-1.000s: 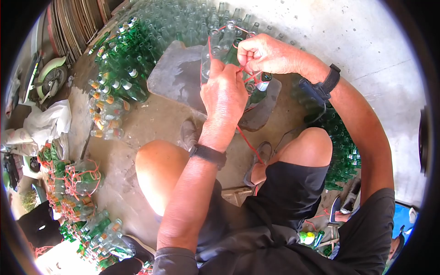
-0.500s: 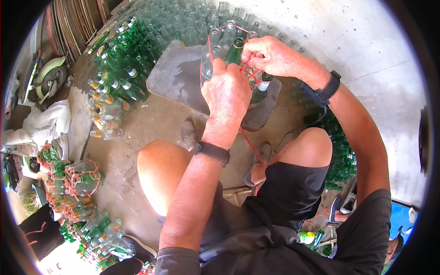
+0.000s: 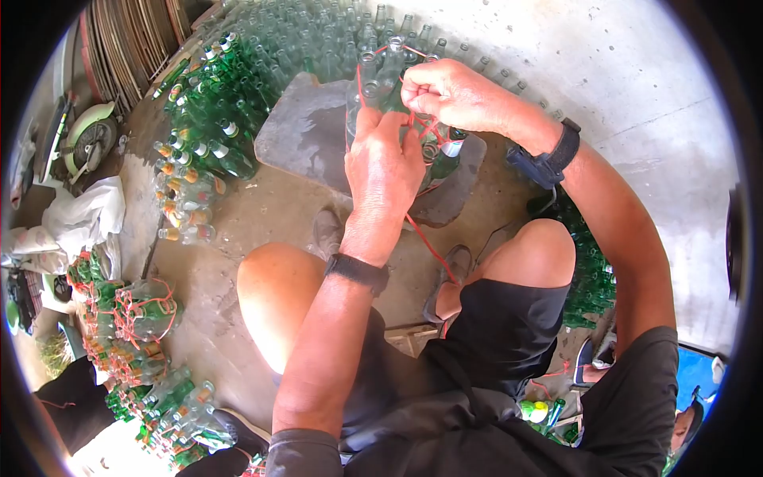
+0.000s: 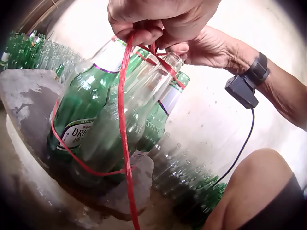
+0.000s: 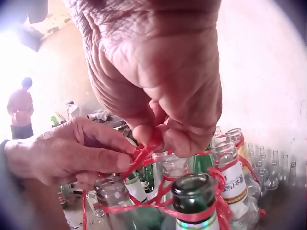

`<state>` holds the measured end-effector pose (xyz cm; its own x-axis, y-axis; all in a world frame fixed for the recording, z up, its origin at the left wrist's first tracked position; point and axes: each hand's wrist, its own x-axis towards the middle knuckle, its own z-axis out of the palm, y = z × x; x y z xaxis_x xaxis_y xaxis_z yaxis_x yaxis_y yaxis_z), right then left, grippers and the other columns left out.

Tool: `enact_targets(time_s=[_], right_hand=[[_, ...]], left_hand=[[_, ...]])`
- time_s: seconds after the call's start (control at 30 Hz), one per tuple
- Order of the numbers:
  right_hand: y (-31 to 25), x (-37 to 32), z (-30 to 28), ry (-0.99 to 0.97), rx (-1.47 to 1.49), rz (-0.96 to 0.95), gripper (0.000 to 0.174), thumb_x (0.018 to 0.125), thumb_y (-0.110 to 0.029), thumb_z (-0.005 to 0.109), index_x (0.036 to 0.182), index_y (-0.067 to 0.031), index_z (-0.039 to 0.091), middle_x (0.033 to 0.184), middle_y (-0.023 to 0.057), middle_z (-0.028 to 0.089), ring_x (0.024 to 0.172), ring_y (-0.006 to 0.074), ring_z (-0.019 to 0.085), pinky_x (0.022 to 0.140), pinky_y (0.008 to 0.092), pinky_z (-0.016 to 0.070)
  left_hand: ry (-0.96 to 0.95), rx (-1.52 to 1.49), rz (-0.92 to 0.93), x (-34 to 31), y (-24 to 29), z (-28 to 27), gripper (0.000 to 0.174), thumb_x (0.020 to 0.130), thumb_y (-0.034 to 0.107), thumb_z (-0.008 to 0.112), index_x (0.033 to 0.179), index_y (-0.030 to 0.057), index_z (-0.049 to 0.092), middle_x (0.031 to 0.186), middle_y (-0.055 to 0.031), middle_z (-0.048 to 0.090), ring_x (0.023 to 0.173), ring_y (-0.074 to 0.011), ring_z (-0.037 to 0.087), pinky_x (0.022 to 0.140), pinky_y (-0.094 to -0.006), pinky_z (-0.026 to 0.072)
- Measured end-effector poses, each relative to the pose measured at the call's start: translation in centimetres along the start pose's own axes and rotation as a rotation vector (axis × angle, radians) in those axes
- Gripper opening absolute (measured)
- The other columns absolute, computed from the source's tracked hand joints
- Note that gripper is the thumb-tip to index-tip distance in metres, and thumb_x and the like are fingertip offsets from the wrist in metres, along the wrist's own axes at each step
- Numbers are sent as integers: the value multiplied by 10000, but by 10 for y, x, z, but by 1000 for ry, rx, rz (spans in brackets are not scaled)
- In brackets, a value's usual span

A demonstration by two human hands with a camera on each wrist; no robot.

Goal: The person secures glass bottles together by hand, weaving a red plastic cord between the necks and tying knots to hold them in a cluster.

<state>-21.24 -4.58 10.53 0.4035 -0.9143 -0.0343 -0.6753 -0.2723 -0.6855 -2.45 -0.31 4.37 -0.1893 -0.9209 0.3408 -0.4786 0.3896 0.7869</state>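
Note:
My left hand [image 3: 384, 163] pinches red plastic twine [image 5: 139, 160] above a cluster of glass bottles. Close beside it, my right hand [image 3: 451, 94] pinches the same twine between thumb and fingers. The twine runs round the necks, and a loop circles the bodies low down. In the cluster are clear bottles [image 4: 108, 129] and green bottles [image 4: 81, 103], upright and pressed together on a grey stone slab [image 3: 298, 127]. A dark green bottle neck [image 5: 194, 191] stands just under my right hand. One long strand [image 4: 123, 143] hangs from my left hand past the bottles.
Many loose bottles [image 3: 238, 87] stand behind and left of the slab, with more green ones [image 3: 584, 262] at the right. Tied bundles [image 3: 143, 310] sit at the far left near a white bag [image 3: 83, 207]. A person [image 5: 20, 110] stands in the background.
Both hands stay on the twine over the cluster. The right hand moved slightly right, then back left, now covering most of the green bottle's neck; the left hand also shifted slightly left.

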Motion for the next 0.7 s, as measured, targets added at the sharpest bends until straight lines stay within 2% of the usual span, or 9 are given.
enact_targets(time_s=[0.07,0.1,0.13,0.17,0.3,0.37,0.47,0.57,0.7], right_hand=[[4,4,-3,-20,-79,-5,52,1000,-4,626,952,5,607,855,49,606,786,161,614,690,354,526],[6,5,-4,-40,-158,-10,64,979,-11,644,931,0,602,842,62,590,775,186,612,691,375,517],[7,6,-7,-41,-158,-11,64,979,-11,644,931,0,602,842,62,590,775,186,612,691,375,517],[9,5,-9,-47,-242,-84,77,960,-26,653,914,-3,595,840,87,575,780,238,615,705,406,508],[-1,6,-15,-66,-453,-200,138,933,-82,665,874,5,575,867,149,557,803,380,599,734,486,483],[-4,10,-20,-90,-497,-150,121,913,-84,677,868,-8,594,871,138,600,829,385,634,741,497,503],[-3,14,-25,-119,-520,-122,112,885,-90,693,857,-18,612,869,127,644,838,376,665,735,502,520],[2,15,-27,-148,-447,-97,126,884,-92,694,850,-8,607,856,124,645,807,342,652,720,484,514],[7,18,-32,-207,-386,-59,130,914,-89,684,867,9,613,845,130,647,779,293,630,724,458,508]], left_hand=[[-2,-42,-16,-5,2,-4,225,917,118,725,1134,65,746,1026,-154,643,870,-348,697,776,-461,561],[-2,-42,-17,-7,3,-6,225,917,118,725,1134,65,746,1026,-154,643,870,-348,697,776,-461,561],[-39,-66,-28,-9,5,-8,268,897,66,726,1164,56,703,1106,-169,620,909,-390,699,795,-490,564],[-76,-91,-40,-12,6,-10,326,877,15,727,1194,47,659,1186,-185,597,949,-432,700,813,-520,568],[-65,-140,-97,-22,7,-11,338,881,-1,714,1208,41,641,1216,-201,575,950,-428,704,817,-507,567],[-96,-124,-257,-27,6,-15,331,889,0,706,1210,36,635,1126,-202,622,940,-403,716,810,-482,569],[-137,-248,-343,-32,-4,-16,272,909,26,694,1176,30,646,1015,-196,677,907,-373,726,799,-460,567],[-238,-264,-375,-29,-8,-15,172,928,57,683,1096,24,680,935,-189,704,870,-355,731,781,-442,567],[-122,-298,-288,-19,2,-18,112,927,77,693,1027,33,718,992,-178,708,834,-374,730,766,-468,571]])
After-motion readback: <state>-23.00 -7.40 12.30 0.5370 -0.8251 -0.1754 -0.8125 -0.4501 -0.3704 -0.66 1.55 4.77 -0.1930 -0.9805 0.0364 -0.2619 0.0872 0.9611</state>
